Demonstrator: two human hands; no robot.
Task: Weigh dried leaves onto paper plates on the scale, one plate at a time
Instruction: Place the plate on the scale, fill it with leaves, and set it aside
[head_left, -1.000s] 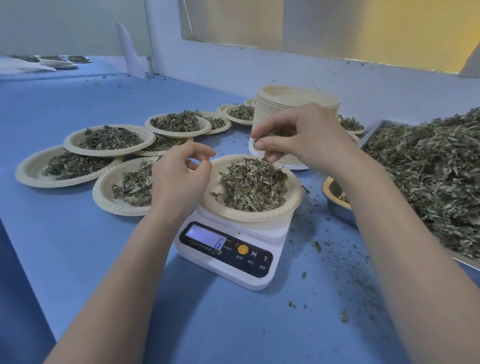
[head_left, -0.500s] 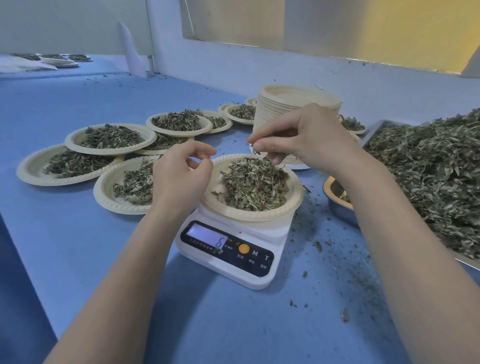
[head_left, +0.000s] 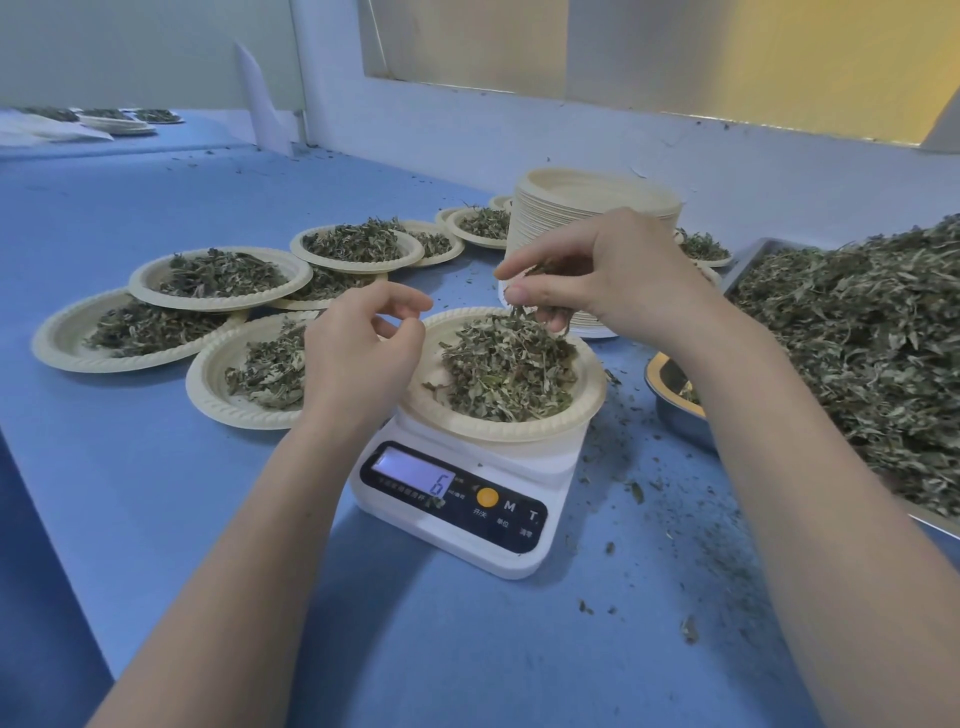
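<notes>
your right hand (head_left: 618, 275) is over the far edge of the paper plate (head_left: 587, 410) on the scale (head_left: 457, 499), fingers curled and pinching a small clump of dried leaves (head_left: 545, 312) just above the pile (head_left: 509, 369) on that plate. your left hand (head_left: 358, 348) sits at the plate's left rim, fingers loosely curled, holding nothing; can't tell if it touches the rim. scale display (head_left: 415, 475) reads 6. filled plates (head_left: 218, 278) are grouped to the left on the blue tabletop (head_left: 156, 493), some overlapping. stack of empty plates (head_left: 592, 208) stands behind the scale. metal tray (head_left: 753, 260) heaped with loose leaves (head_left: 857, 353) on the right, a small metal bowl (head_left: 675, 410) between it and the scale. leaf crumbs (head_left: 634, 491) scattered right of the scale.
</notes>
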